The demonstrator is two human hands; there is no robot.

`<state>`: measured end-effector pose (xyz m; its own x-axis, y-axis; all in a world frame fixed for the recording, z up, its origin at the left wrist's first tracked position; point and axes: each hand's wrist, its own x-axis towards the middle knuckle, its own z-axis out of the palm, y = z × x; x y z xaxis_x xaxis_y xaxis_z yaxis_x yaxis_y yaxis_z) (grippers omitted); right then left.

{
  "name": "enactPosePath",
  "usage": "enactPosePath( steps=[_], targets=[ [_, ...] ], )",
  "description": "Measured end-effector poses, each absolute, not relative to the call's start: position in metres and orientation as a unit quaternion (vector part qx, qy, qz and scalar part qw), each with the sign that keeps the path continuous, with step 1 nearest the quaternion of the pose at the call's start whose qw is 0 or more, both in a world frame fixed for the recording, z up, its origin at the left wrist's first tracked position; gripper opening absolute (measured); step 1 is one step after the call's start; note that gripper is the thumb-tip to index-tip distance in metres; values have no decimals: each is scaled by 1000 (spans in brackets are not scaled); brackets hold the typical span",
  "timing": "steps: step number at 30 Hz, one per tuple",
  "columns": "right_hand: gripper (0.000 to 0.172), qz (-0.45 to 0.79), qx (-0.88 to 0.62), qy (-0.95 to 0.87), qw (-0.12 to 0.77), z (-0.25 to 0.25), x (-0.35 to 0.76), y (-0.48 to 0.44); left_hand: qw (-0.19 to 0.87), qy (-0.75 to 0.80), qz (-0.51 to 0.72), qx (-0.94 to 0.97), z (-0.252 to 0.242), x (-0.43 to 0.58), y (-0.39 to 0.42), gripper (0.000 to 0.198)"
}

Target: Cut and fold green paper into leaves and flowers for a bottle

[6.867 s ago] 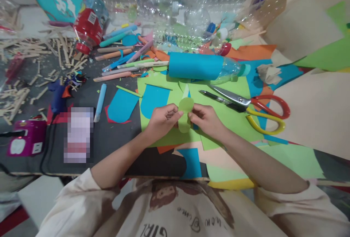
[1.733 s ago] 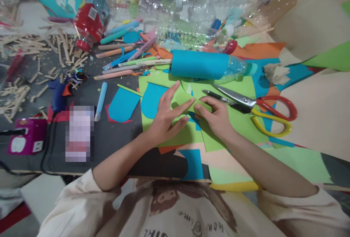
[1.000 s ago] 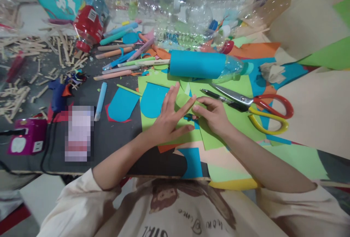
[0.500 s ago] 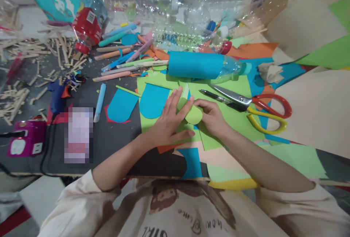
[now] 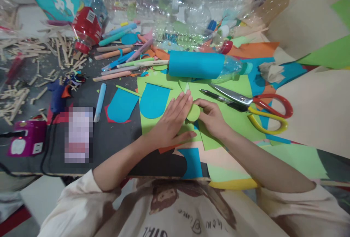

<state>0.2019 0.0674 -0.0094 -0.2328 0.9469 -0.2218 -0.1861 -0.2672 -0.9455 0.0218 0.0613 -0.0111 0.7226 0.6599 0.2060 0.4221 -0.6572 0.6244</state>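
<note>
My left hand (image 5: 175, 118) lies flat on the green paper (image 5: 232, 127), its fingers stretched out over part of a small yellow-green paper piece (image 5: 193, 113) with a rounded end. Thumb and fingers of my right hand (image 5: 212, 116) pinch the right edge of that piece. Left of my hands lie two blue paper cutouts with rounded ends, one blue cutout (image 5: 154, 100) on the green sheet and another blue cutout (image 5: 122, 105) on red paper. Right of my hands rest a black pen (image 5: 216, 96) and scissors (image 5: 246, 100) with red and yellow handles.
A clear bottle wrapped in blue paper (image 5: 195, 64) lies behind my hands. Farther left are markers (image 5: 117, 53), a blue glue gun (image 5: 57, 98), a purple box (image 5: 27, 138), a blurred phone-like rectangle (image 5: 78, 135) and wooden sticks. Clear plastic bottles (image 5: 175, 29) crowd the back.
My left hand's fingers have drawn closer together and shifted slightly over the yellow-green piece, covering its left side more. My right hand keeps its pinch almost in place.
</note>
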Motion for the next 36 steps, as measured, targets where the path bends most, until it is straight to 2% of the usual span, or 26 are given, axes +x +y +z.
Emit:
enactPosePath(
  steps=[14,27,32,36],
  targets=[
    [23,636,-440,-433,463,-3,199,67,325,277,198,882,-3,20,62,87],
    [20,629,-442,-438,466,-5,200,68,302,272,196,892,-3,21,63,87],
    [21,608,-461,-395,511,-13,201,67,290,282,192,894,-5,20,63,74],
    [27,601,-470,-397,511,-17,202,67,258,274,228,898,-8,17,63,70]
  ],
)
